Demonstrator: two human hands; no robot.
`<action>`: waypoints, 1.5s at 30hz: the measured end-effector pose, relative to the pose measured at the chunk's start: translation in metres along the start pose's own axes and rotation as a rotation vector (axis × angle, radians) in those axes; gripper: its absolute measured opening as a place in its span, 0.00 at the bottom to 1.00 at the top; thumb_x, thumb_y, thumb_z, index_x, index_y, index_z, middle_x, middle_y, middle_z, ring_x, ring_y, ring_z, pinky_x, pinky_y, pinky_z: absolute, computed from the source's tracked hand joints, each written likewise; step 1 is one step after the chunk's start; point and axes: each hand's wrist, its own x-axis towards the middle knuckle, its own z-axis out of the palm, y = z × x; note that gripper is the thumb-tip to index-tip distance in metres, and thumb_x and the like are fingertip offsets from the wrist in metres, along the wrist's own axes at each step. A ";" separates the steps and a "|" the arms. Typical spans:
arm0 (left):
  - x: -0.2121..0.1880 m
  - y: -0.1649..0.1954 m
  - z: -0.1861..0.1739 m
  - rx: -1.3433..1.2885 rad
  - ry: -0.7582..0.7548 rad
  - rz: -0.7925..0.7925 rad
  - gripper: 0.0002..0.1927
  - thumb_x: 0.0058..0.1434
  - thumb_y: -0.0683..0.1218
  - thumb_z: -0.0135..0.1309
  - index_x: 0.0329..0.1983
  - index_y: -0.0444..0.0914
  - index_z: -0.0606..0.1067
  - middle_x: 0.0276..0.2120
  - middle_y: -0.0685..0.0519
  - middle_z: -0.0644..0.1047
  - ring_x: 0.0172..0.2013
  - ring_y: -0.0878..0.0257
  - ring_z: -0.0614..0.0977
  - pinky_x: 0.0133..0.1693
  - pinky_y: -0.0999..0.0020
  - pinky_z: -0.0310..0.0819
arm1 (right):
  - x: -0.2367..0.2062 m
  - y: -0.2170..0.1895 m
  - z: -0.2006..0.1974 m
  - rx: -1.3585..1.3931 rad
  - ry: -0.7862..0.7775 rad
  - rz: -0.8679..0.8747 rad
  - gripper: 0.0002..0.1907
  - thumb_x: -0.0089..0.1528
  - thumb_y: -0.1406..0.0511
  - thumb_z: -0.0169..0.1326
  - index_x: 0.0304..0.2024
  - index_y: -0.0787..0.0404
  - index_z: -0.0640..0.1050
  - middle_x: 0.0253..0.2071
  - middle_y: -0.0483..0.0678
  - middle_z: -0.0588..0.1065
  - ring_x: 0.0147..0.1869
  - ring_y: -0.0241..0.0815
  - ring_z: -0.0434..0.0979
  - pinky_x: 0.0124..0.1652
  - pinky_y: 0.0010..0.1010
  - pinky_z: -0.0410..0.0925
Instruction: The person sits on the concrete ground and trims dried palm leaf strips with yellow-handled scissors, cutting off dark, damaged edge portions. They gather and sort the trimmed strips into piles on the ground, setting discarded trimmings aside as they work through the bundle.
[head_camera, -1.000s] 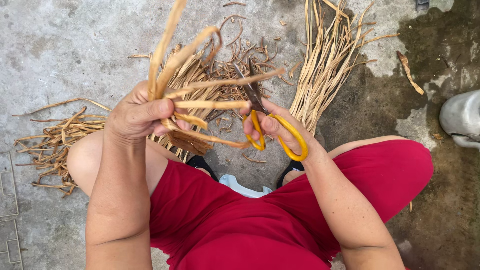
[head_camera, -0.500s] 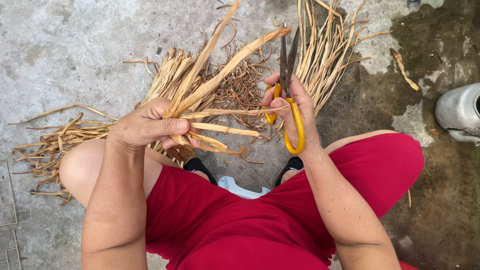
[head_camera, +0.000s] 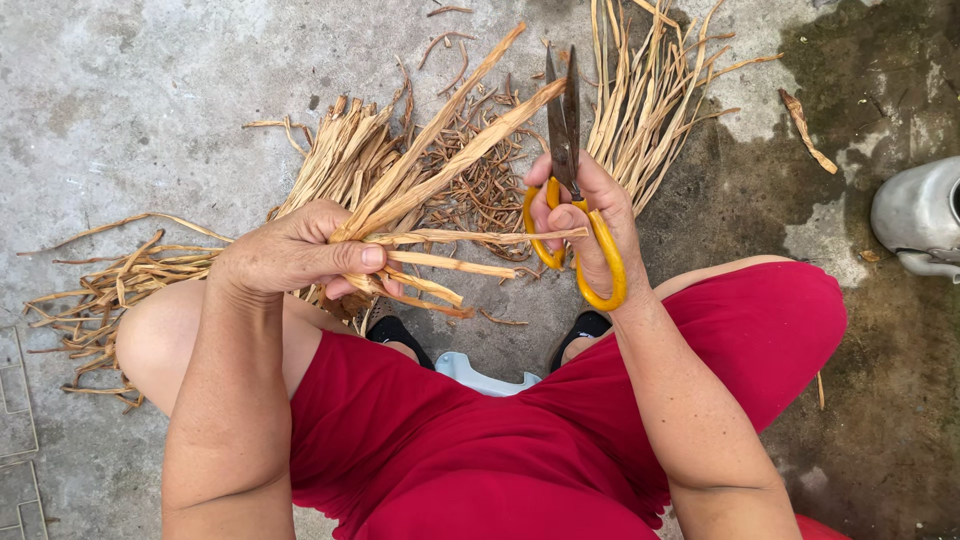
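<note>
A bundle of dry, tan, strap-like plant strips (head_camera: 420, 225) is clamped in the left hand (head_camera: 290, 250) above the knees — light, brittle, likely best gripped near the gathered base. Yellow-handled steel scissors (head_camera: 570, 170) are gripped in the right hand (head_camera: 590, 215), blades together, pointing up. Loose strips (head_camera: 650, 90) lie on the concrete floor (head_camera: 150, 90) — open room beyond.

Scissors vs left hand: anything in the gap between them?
Head view: dry strips held in the left hand stretch across the gap toward the yellow-handled scissors in the right hand. Beneath them lies bare concrete floor with small scraps.
</note>
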 end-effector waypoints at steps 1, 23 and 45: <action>-0.001 0.000 0.000 -0.006 0.008 0.003 0.19 0.67 0.53 0.56 0.38 0.32 0.85 0.19 0.57 0.76 0.17 0.72 0.67 0.19 0.75 0.60 | -0.001 0.001 -0.001 0.029 -0.004 0.015 0.29 0.63 0.48 0.65 0.54 0.63 0.74 0.28 0.39 0.68 0.27 0.26 0.63 0.27 0.17 0.58; 0.004 0.001 0.007 0.032 -0.191 -0.055 0.20 0.68 0.53 0.54 0.40 0.32 0.86 0.16 0.58 0.72 0.17 0.74 0.67 0.19 0.77 0.60 | 0.009 0.001 -0.006 -0.017 -0.080 0.071 0.32 0.64 0.43 0.60 0.54 0.61 0.74 0.30 0.40 0.68 0.30 0.29 0.65 0.31 0.19 0.59; -0.008 0.007 -0.021 -0.476 0.667 0.588 0.20 0.82 0.56 0.48 0.47 0.35 0.77 0.30 0.46 0.80 0.12 0.72 0.58 0.18 0.78 0.49 | -0.007 0.041 0.025 -0.023 -0.114 0.220 0.29 0.68 0.46 0.55 0.58 0.61 0.70 0.37 0.45 0.72 0.39 0.34 0.72 0.41 0.26 0.68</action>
